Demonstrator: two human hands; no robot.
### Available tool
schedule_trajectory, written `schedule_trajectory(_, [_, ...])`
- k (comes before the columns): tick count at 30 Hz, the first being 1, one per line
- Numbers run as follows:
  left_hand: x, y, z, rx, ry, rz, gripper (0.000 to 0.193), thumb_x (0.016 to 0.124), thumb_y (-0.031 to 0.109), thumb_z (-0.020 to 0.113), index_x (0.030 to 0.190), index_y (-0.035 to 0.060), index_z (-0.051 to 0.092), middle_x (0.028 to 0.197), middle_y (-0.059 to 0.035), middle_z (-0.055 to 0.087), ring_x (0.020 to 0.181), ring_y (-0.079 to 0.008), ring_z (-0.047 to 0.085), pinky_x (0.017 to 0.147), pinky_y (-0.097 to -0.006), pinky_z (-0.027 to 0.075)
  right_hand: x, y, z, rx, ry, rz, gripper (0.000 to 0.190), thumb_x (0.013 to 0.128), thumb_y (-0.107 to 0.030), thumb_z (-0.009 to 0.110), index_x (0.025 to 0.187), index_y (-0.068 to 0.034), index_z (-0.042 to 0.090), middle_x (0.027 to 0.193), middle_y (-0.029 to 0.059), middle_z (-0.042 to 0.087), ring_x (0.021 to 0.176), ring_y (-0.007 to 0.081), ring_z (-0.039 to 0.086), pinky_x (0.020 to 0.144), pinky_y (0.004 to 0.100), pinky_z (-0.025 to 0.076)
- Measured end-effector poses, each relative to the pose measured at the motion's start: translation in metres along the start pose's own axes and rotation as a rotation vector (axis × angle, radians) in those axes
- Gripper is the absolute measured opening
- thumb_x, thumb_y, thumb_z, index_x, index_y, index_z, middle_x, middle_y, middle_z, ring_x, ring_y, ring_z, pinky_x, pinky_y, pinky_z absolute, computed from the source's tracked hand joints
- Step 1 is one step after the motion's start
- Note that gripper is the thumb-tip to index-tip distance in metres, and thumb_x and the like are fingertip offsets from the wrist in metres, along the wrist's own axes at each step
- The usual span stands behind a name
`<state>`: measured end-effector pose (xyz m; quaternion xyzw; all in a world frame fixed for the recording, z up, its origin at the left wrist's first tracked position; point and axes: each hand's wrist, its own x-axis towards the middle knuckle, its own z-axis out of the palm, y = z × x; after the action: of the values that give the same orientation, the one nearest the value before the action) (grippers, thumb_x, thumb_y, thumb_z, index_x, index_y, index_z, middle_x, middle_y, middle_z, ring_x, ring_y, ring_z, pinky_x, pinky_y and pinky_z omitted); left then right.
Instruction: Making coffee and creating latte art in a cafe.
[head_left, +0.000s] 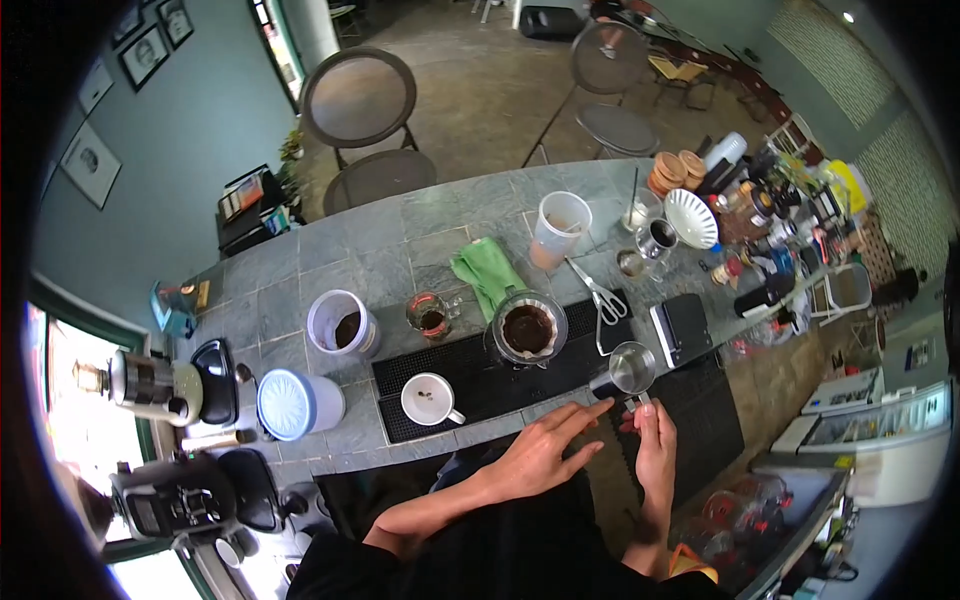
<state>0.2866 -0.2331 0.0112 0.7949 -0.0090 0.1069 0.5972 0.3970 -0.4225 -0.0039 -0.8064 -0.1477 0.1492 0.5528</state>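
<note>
My right hand (655, 435) grips the handle of a small metal cup (631, 369) at the counter's front edge. The cup is tilted so that its inside faces me. Close by on its left, my left hand (551, 448) holds nothing, with its fingers apart and its index finger pointing at the cup's handle. Beyond both hands, a glass dripper (551, 354) stands on a black bar mat (480, 390). A paper filter (558, 324) in it holds dark wet coffee grounds (527, 330). A white mug (427, 394) with specks inside sits nearer me.
A glass cup (430, 321), a plastic tub with grounds (345, 322) and a blue-lidded container (289, 405) stand left. A green cloth (486, 271), scissors (600, 296) and a plastic pitcher (559, 225) lie beyond. Right are a black flat device (682, 328) and a white fluted bowl (691, 219).
</note>
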Motion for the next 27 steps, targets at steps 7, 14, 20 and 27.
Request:
schedule_trajectory(7, [-0.021, -0.007, -0.016, 0.098, -0.054, 0.102, 0.068, 0.094, 0.016, 0.072, 0.155, 0.0051, 0.043, 0.109, -0.0203, 0.063, 0.095, -0.0387, 0.066, 0.084, -0.0446, 0.056, -0.043, -0.032, 0.018, -0.019, 0.037, 0.082, 0.043, 0.112, -0.034, 0.045, 0.082, -0.004, 0.05, 0.079, 0.0063, 0.056, 0.075, 0.0161, 0.055, 0.074, 0.032, 0.047])
schedule_trajectory(14, [-0.032, -0.017, -0.024, 0.203, -0.056, 0.157, 0.068, 0.094, 0.016, 0.072, 0.154, 0.0047, 0.044, 0.107, -0.0199, 0.062, 0.09, -0.0372, 0.066, 0.079, -0.0443, 0.056, -0.055, -0.03, 0.027, -0.045, 0.048, 0.068, 0.041, 0.111, -0.03, 0.047, 0.083, -0.001, 0.054, 0.076, 0.0076, 0.057, 0.069, 0.0144, 0.053, 0.066, 0.0321, 0.045])
schedule_trajectory(20, [-0.034, -0.021, -0.03, 0.236, -0.02, 0.171, 0.069, 0.091, 0.012, 0.076, 0.153, 0.0025, 0.047, 0.1, -0.0193, 0.064, 0.084, -0.0357, 0.066, 0.075, -0.044, 0.056, -0.052, -0.034, 0.032, -0.067, 0.039, 0.08, 0.04, 0.112, -0.028, 0.046, 0.083, -0.001, 0.054, 0.076, 0.0069, 0.058, 0.068, 0.0134, 0.052, 0.064, 0.0313, 0.045])
schedule_trajectory(27, [-0.028, -0.026, -0.037, 0.214, -0.002, 0.186, 0.071, 0.09, 0.01, 0.076, 0.154, 0.0026, 0.045, 0.097, -0.0185, 0.064, 0.085, -0.0353, 0.067, 0.076, -0.0444, 0.056, -0.042, -0.047, 0.035, -0.105, 0.01, 0.081, 0.046, 0.112, -0.039, 0.044, 0.083, -0.004, 0.053, 0.077, 0.0051, 0.057, 0.069, 0.0121, 0.052, 0.066, 0.0294, 0.045])
